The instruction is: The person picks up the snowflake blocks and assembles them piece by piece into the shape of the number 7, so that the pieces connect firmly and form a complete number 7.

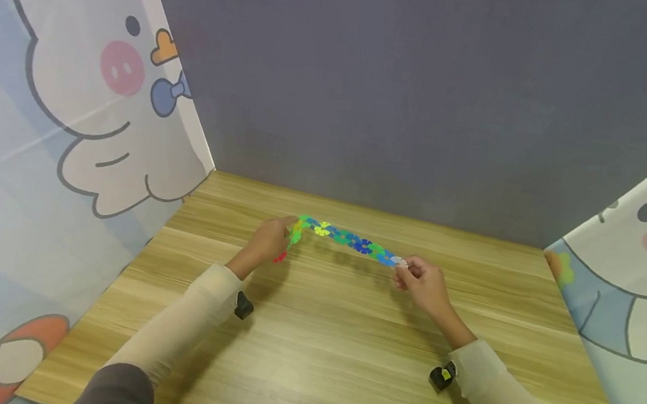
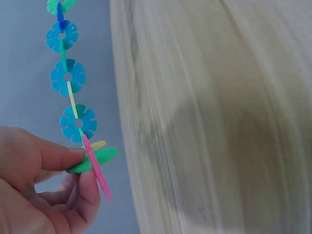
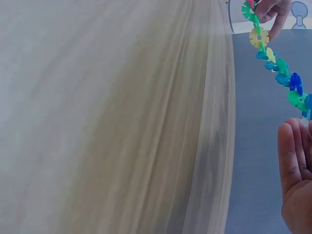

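A chain of interlocking snowflake discs [image 1: 363, 246] in blue, green and yellow stretches between both hands above the table. My left hand [image 1: 269, 241] pinches it near its left end, thumb and fingers on a green disc [image 2: 105, 156] in the left wrist view. Just beyond that grip a red-pink disc [image 2: 97, 168] sticks out; in the head view this red disc [image 1: 280, 257] hangs lowest. At the opposite end, my right hand [image 1: 425, 285] pinches a whitish disc [image 1: 399, 261] between thumb and fingers. The right wrist view shows that disc mostly hidden by the fingers.
Beneath the chain lies a wood-grain table [image 1: 297, 349]. A dark grey panel [image 1: 392, 91] rises along its far edge. Cartoon-printed sheets stand at the left [image 1: 70, 158] and right [image 1: 646, 311]. Each sleeve carries a small black wrist camera.
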### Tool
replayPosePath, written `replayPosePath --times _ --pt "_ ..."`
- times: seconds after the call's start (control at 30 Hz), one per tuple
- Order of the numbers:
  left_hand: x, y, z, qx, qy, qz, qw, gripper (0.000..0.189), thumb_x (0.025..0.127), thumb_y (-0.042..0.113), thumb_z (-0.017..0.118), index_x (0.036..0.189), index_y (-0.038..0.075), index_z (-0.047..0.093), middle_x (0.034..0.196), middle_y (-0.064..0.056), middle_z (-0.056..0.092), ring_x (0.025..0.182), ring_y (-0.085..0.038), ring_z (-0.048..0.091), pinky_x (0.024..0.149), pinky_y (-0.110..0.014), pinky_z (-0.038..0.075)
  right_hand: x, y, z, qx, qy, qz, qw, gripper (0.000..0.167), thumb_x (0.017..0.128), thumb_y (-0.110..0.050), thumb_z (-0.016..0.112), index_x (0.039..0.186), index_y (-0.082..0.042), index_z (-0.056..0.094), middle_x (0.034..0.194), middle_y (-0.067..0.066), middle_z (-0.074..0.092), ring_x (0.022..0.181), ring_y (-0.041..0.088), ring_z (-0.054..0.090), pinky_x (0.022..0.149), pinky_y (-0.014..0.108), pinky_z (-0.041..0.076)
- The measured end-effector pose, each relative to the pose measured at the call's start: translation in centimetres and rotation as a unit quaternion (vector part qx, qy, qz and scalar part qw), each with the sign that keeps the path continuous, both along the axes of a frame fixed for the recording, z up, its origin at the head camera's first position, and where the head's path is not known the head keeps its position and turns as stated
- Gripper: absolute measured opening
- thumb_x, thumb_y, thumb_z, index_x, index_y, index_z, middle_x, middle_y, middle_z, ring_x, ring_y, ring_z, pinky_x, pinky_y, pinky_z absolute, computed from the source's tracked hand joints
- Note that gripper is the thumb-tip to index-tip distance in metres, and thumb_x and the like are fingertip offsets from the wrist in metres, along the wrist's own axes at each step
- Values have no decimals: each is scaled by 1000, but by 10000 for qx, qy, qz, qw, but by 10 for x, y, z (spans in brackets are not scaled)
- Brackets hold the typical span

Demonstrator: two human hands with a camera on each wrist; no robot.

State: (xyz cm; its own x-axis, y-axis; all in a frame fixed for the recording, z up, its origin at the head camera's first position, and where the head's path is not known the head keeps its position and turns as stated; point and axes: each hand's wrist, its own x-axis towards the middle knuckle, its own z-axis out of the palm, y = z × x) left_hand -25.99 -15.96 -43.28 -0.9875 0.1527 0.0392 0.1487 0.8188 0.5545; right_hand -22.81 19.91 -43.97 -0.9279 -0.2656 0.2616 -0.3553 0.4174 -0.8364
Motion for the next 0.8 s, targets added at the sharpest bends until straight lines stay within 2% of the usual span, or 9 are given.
replayPosePath --times 0.1,0.17,0.2,0.3,0.37,0.43,0.47,0.6,0.8 --pt "-5 1 3 -10 -163 -22 9999 55 94 -11 47 148 0 49 61 -5 56 42 -4 35 40 -14 32 -1 2 -5 21 61 49 10000 12 98 1 64 92 11 66 77 27 72 62 27 72 58 47 63" --pt "-8 2 7 -151 -249 -7 9996 56 94 -13 43 148 1 49 59 -3 47 42 -4 31 38 -14 31 -3 4 -13 72 104 103 9999 12 98 0 64 91 10 66 76 26 72 61 28 71 57 44 63" --pt "-9 3 9 -195 -302 5 9994 57 94 -14 41 148 2 49 61 -5 50 43 -5 32 38 -14 33 -5 5 -18 114 108 137 9998 12 98 -1 64 92 9 66 76 25 72 61 27 71 56 41 63" --pt "-14 4 15 -386 -266 47 9989 60 92 -16 42 148 5 50 91 -19 67 57 -13 45 41 -16 36 -8 9 -30 267 89 230 9993 10 98 -4 66 94 4 67 74 21 72 61 26 69 54 31 61" --pt "-19 5 19 -450 -185 66 9988 62 91 -17 43 148 6 51 113 -26 67 73 -21 53 46 -20 41 -8 11 -33 364 63 355 9987 8 98 -8 68 96 0 68 76 16 73 62 24 70 54 25 59" --pt "-24 5 21 -553 0 63 9984 62 90 -17 45 147 7 53 124 -26 64 89 -27 56 54 -25 45 -7 12 -33 484 84 496 9976 7 96 -11 70 99 -4 69 77 12 74 63 22 69 51 22 55" --pt "-27 5 21 -627 94 59 9980 62 90 -17 45 146 8 54 121 -25 66 96 -29 57 59 -28 48 -6 13 -32 533 100 580 9968 8 96 -11 71 100 -5 70 77 11 74 63 21 68 50 21 53" --pt "-37 6 21 -698 245 22 9973 53 98 -11 44 145 10 57 117 -21 67 98 -29 58 77 -36 54 -1 12 -28 849 198 847 9926 9 93 -13 75 100 -10 70 81 4 75 66 13 65 52 22 51" --pt "-47 12 21 -701 318 -107 9970 50 100 -6 49 144 14 58 129 -17 68 114 -33 63 94 -43 57 7 14 -24 1307 148 1079 9854 11 93 -17 76 101 -13 69 86 -2 74 76 1 65 65 23 57"
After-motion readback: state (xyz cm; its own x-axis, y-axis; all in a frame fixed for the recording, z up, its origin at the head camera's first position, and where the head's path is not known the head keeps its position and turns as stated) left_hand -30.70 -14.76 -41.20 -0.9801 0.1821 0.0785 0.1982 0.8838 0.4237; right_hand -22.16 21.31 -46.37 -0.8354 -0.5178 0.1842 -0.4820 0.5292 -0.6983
